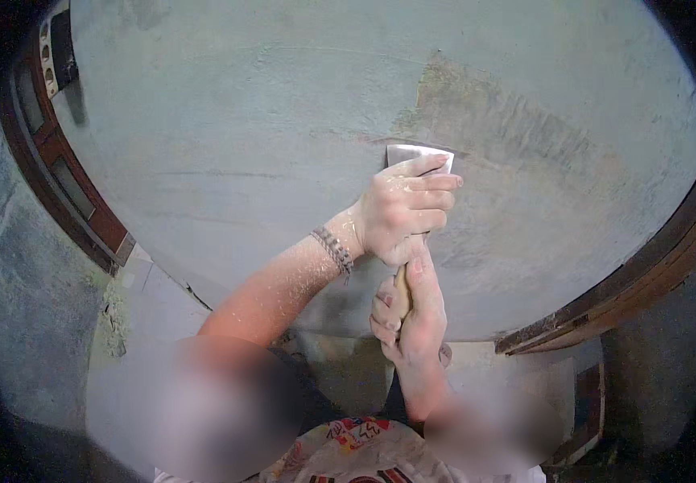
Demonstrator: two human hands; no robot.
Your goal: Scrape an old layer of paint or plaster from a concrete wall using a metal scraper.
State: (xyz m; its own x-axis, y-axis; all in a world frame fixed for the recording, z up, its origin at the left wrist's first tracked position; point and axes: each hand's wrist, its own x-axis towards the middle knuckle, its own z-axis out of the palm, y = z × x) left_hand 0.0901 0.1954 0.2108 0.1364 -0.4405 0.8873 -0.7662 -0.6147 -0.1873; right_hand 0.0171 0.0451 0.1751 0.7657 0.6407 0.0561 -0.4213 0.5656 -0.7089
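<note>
A wide metal scraper point(402, 155) has its blade edge against a painted wall point(233, 115) in front of me. My left hand point(405, 205), dusted with pale flakes and with a braided bracelet at the wrist, is wrapped around the blade and its neck, fingers across the metal. Below it my right hand point(411, 314) grips the yellowish handle point(404, 293), its thumb pointing up along it. The hands are close together, one above the other. Above and to the right of the blade lies a rough brownish patch point(480, 108) where the greenish-blue paint differs.
A brown door frame with glass panes point(70, 181) stands at the left, with a dark object point(64, 48) on the wall near it. Another brown wooden frame point(613, 302) curves along the right. Crumbled pale plaster point(113, 320) shows at the lower left.
</note>
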